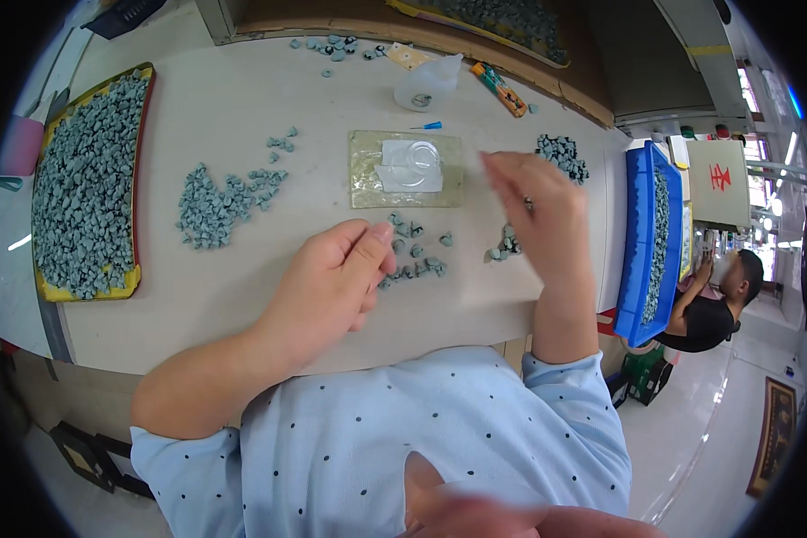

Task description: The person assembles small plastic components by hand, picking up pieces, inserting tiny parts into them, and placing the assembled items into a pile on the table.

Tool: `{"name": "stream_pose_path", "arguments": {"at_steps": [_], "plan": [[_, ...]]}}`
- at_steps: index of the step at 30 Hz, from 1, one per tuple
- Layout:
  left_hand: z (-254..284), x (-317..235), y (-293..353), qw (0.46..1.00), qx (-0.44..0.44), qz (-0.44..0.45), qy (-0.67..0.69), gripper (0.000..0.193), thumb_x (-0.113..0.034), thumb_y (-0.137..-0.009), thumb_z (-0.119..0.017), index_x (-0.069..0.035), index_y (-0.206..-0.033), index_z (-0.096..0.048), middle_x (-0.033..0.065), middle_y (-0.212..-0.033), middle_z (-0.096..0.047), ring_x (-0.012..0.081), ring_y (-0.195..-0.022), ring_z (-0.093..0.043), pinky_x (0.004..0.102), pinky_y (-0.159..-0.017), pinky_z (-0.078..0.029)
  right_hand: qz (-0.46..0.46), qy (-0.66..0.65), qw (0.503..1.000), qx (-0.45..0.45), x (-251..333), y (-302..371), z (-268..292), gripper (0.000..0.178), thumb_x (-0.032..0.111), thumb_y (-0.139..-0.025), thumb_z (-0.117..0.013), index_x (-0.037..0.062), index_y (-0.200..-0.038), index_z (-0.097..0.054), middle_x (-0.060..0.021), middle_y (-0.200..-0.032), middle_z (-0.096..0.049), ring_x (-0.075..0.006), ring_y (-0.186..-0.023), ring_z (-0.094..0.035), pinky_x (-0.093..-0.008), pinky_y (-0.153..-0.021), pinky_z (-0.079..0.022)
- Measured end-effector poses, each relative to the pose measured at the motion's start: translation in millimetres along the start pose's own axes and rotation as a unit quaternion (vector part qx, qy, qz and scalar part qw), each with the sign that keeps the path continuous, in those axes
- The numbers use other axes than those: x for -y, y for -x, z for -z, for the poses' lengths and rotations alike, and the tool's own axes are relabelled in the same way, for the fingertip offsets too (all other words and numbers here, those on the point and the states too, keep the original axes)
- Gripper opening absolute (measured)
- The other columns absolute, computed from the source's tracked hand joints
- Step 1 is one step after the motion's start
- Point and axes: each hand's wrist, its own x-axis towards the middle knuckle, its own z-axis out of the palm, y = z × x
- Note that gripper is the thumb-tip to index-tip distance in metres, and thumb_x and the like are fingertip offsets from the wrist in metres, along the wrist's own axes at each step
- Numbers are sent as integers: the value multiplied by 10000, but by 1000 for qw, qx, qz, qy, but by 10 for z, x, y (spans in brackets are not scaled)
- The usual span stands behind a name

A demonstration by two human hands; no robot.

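Several small grey pieces (446, 239) lie on the bench (233, 99) between the curled left hand (332, 267) and the blurred right hand (547, 211), though from here I can't tell whether either grips anything.

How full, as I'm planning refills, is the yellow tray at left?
Mostly full: grey-blue pieces cover the tray, with yellow showing at its edges.

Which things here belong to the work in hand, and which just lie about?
Likely in the work:
small grey-green stone-like pieces near the closed left hand
flat yellow-green rectangular pad, left of the blurred right hand
yellow, red-edged tray of similar pieces

Probably just lying about:
orange-and-green oblong packet
pink plastic-looking container
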Motion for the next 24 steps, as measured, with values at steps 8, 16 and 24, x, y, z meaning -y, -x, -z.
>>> {"name": "stream_pose_path", "arguments": {"at_steps": [8, 16, 24], "plan": [[-62, 55, -44, 990, 41, -40, 132, 151, -100, -910, -349, -26, -975, -463, 7, -759, -420, 46, -514, -288, 195, -415, -221, -146, 206, 967, 44, -576, 96, 178, 202, -57, -734, -566, 11, -914, -629, -149, -911, -616, -270, -787, -613, -329, -702, -486], [-47, 30, -74, 987, 39, -77, 137, 189, -180, -949, -394, -26, -990, -494, -11, -764, -427, 27, -511, -290, 181, -418, -223, -183, 130, 974, 39, -501, 5, 114, 209, -64, -710, -560, 1, -899, -622, -110, -885, -594, -207, -709, -586, -284, -670, -479], [-35, 1, -59, 993, 29, -42, 106, 212, -186, -932, -469, 2, -985, -551, -1, -783, -474, 16, -514, -299, 175, -422, -248, -24, -35, 999, 2, 3, 34, -56, 147, -4, -691, -690, 23, -829, -645, -69, -832, -594, -135, -623, -556, -237, -565, -462]]}}
